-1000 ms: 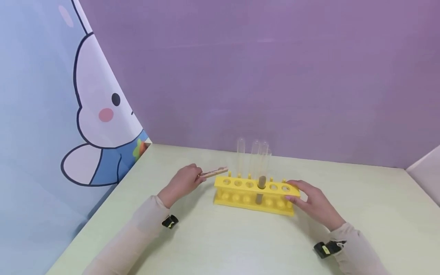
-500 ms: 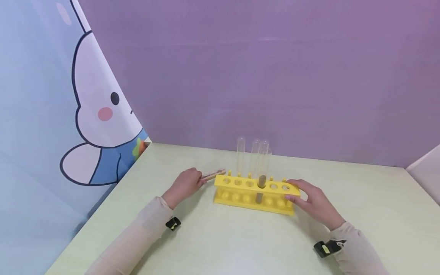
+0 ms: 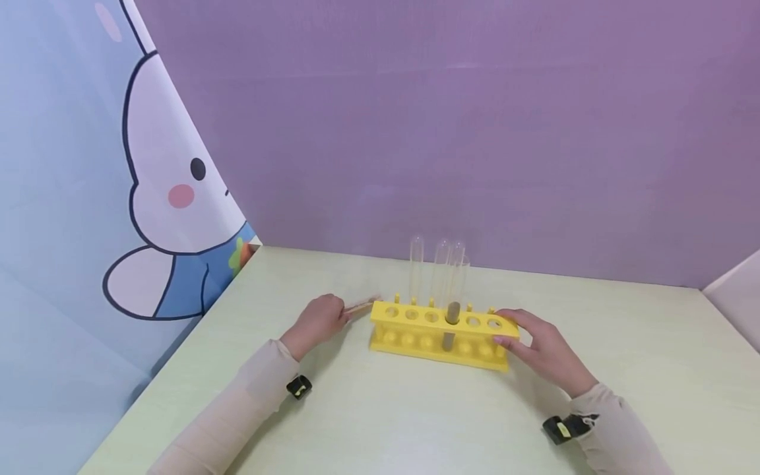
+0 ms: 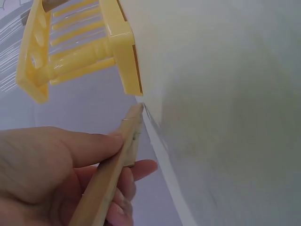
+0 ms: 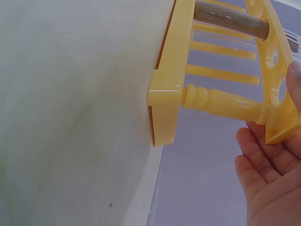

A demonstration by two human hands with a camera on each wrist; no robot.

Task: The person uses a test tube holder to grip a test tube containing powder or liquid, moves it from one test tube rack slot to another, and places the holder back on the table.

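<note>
1. The right hand [image 3: 543,346] is nearest. Its fingers are curled round the right end of the yellow rack [image 3: 442,333], thumb at the front and fingers on top. The rack stands on the pale counter [image 3: 415,415].
2. The left hand [image 3: 317,320] is a bit further back, just left of the rack. Its thumb and fingers pinch a wooden clamp [image 4: 120,160]. The clamp's tip is right by the rack's left end, and I cannot tell if it touches.
3. The rack looks like light, hard plastic. It would slide easily, so holding one end is a good way to keep it in place.
4. A tube with brown stuff inside [image 3: 451,323] stands in a front hole.
5. Behind it stand the clear glass tubes [image 3: 439,274], tall and thin. They look smooth and slippery and could break. I think the upper part, above the rack, is the best spot to take one.
6. The clamp is stiff, light wood.
</note>
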